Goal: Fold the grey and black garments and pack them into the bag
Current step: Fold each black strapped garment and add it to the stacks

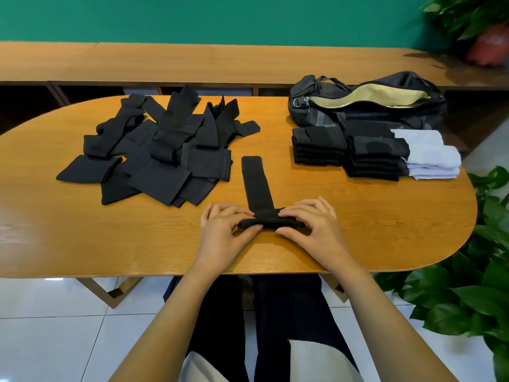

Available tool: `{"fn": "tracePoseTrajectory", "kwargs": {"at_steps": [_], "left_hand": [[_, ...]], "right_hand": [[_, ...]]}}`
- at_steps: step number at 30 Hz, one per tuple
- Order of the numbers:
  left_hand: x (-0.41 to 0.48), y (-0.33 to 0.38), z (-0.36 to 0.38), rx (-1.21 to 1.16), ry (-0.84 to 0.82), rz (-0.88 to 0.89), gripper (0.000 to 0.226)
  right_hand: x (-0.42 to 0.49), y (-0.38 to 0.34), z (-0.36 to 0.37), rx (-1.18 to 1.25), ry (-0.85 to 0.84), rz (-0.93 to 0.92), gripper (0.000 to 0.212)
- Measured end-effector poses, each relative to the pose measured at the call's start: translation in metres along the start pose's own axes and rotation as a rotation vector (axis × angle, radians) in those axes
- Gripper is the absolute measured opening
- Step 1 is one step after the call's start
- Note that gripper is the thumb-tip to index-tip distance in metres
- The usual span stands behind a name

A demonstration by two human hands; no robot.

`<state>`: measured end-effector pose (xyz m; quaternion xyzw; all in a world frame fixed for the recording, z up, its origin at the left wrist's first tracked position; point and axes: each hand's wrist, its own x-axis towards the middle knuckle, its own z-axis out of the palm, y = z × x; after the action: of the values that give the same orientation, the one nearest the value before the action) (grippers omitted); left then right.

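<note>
A long black garment (256,182) lies lengthwise on the wooden table (68,232), its near end rolled into a short bundle. My left hand (226,222) pinches the roll's left end and my right hand (305,219) pinches its right end. A loose heap of unfolded black garments (162,150) covers the table's left half. Folded black stacks (349,150) and folded grey pieces (429,154) sit at the right. Behind them lies the black bag (366,102), unzipped, with a tan lining showing.
A long wooden bench (192,62) runs behind the table against a green wall. Leafy plants (468,293) crowd the table's right end, and a potted plant (487,42) stands at the far right. White floor tiles and my legs lie below the table's near edge.
</note>
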<state>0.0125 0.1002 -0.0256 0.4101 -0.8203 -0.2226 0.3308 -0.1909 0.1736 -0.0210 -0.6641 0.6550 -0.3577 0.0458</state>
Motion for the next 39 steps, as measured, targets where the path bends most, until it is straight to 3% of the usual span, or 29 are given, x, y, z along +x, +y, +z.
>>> {"fn": "tracePoseTrajectory", "kwargs": {"at_steps": [6,9,14,19,23,26,28,31,39], "left_hand": [[0.0,0.0,0.0,-0.032,-0.027,0.023,0.041],[0.0,0.0,0.0,-0.006,0.001,0.004,0.045],[-0.001,-0.001,0.001,0.004,0.029,-0.026,0.026],[-0.001,-0.001,0.0,-0.019,0.071,-0.099,0.029],[0.0,0.0,-0.001,-0.016,0.094,-0.109,0.016],[0.0,0.001,-0.002,-0.016,0.123,-0.107,0.018],[0.0,0.0,-0.002,-0.05,0.154,-0.12,0.016],[-0.001,-0.001,-0.002,-0.1,0.187,-0.138,0.033],[-0.001,-0.001,0.0,-0.02,0.165,-0.18,0.041]], "right_hand": [[-0.001,0.003,0.001,0.057,0.038,0.016,0.032],[-0.001,0.004,0.002,0.09,0.052,0.063,0.037],[-0.001,0.004,0.001,0.105,0.053,0.07,0.033],[0.001,0.006,0.002,0.019,0.027,0.073,0.041],[0.001,0.009,0.002,0.102,0.005,0.205,0.035],[0.001,0.01,0.001,0.129,0.017,0.249,0.016],[0.001,0.009,0.0,0.144,0.037,0.254,0.019],[0.002,0.004,-0.002,0.151,0.051,0.24,0.024],[0.001,0.004,-0.003,0.132,0.068,0.232,0.018]]}}
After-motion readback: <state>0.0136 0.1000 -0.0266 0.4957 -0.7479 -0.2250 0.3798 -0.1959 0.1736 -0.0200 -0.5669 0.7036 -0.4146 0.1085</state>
